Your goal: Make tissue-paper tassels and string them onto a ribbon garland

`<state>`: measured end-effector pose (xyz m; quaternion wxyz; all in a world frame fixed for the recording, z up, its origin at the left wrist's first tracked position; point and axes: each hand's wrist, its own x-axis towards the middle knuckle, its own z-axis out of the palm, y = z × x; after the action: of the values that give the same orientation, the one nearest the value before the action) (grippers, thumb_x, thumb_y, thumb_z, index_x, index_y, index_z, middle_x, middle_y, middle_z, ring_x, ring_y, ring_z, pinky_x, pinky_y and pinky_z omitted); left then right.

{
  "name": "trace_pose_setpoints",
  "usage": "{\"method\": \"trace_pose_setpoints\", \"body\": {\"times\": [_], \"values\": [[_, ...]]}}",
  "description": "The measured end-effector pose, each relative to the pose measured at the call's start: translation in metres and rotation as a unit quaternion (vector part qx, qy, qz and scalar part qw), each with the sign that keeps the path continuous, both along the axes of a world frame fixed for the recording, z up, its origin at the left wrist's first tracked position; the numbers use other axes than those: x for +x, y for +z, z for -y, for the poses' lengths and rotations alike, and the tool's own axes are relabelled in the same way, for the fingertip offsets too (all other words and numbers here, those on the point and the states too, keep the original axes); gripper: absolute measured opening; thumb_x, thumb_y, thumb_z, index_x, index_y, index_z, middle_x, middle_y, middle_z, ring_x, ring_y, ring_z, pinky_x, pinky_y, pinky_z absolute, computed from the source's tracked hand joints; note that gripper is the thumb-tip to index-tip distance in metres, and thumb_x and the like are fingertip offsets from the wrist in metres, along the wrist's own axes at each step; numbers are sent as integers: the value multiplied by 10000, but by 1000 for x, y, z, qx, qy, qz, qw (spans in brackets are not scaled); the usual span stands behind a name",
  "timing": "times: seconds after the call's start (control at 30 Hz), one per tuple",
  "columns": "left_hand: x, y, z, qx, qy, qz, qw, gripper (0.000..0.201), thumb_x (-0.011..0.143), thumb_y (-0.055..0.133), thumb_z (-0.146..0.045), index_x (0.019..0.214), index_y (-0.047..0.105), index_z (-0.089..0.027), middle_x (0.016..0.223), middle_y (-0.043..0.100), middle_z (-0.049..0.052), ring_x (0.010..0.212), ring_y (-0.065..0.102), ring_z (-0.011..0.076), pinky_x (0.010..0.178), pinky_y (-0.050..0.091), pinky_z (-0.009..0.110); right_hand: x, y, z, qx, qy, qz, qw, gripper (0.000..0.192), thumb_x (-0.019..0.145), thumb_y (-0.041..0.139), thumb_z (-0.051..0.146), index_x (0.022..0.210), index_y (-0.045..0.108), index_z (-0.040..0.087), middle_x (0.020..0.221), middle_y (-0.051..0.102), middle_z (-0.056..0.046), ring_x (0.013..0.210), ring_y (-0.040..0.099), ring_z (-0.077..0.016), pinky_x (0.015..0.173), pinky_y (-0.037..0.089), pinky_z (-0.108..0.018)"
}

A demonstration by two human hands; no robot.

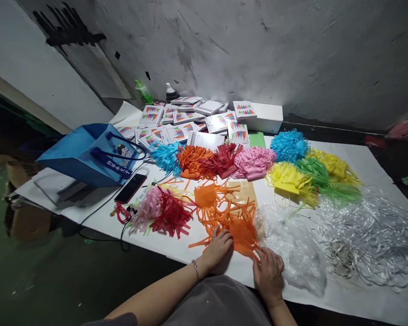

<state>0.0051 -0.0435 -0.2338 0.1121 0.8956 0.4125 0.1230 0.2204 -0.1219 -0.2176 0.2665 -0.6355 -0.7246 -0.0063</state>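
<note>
On the white table in front of me lies an orange fringed tissue-paper piece [243, 236], its strips spread out to the left and away from me. My left hand [218, 250] is closed at its left side, fingers curled on the orange strips. At its lower right edge my right hand [268, 271] has its fingers bent and closed on the paper; the thumb is partly hidden. A second orange fringed piece [206, 196] lies just beyond, overlapping the first one's strips. Left of my hands rests a pile of pink and red fringed paper [172, 213].
Behind are bundled fringes, including a red one [227, 160] and a yellow one [289, 181], and stacked printed packs [185, 131]. A blue bag [85, 151] and a phone [131, 189] are left. Clear plastic bags [295, 246] and silvery strings [377, 235] lie right.
</note>
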Motion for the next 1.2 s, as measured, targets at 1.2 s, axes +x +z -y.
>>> {"method": "trace_pose_setpoints", "body": {"times": [1.2], "values": [[24, 34, -47, -223, 213, -124, 943, 233, 902, 478, -335, 948, 657, -193, 934, 729, 107, 885, 666, 263, 815, 403, 367, -31, -17, -64, -45, -43, 11, 998, 189, 904, 504, 178, 1006, 662, 196, 942, 684, -133, 948, 577, -301, 899, 313, -485]]}}
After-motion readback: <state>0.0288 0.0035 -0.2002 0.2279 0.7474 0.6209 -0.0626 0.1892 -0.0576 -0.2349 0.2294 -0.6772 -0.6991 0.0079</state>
